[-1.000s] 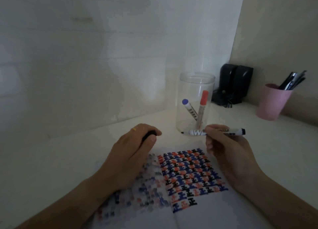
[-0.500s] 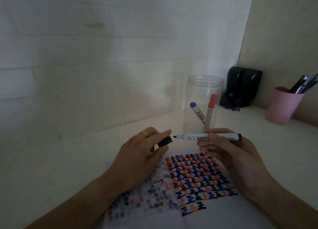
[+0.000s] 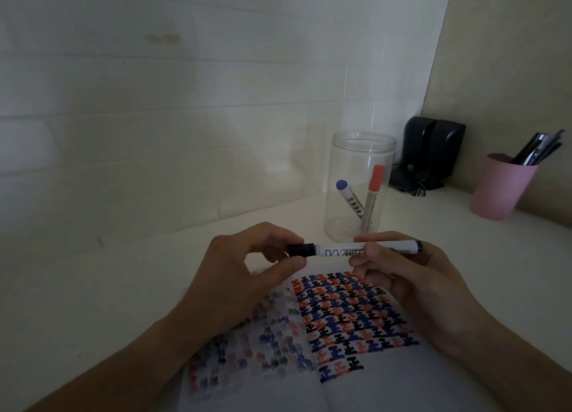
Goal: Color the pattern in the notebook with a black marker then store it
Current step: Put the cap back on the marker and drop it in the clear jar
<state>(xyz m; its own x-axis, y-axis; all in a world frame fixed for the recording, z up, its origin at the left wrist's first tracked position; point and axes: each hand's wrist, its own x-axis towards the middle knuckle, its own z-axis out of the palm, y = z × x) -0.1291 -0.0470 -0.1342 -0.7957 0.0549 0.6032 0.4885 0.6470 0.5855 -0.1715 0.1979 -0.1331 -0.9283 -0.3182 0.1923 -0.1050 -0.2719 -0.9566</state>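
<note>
A dim white counter (image 3: 93, 287) fills the lower frame. Nearest, the open notebook (image 3: 356, 318) lies at bottom centre. Above it, the left hand (image 3: 244, 275) pinches the cap (image 3: 301, 250) of the black marker (image 3: 356, 248); the right hand (image 3: 411, 275) grips its barrel. Beyond stands a clear jar (image 3: 360, 188), centre right.
</note>
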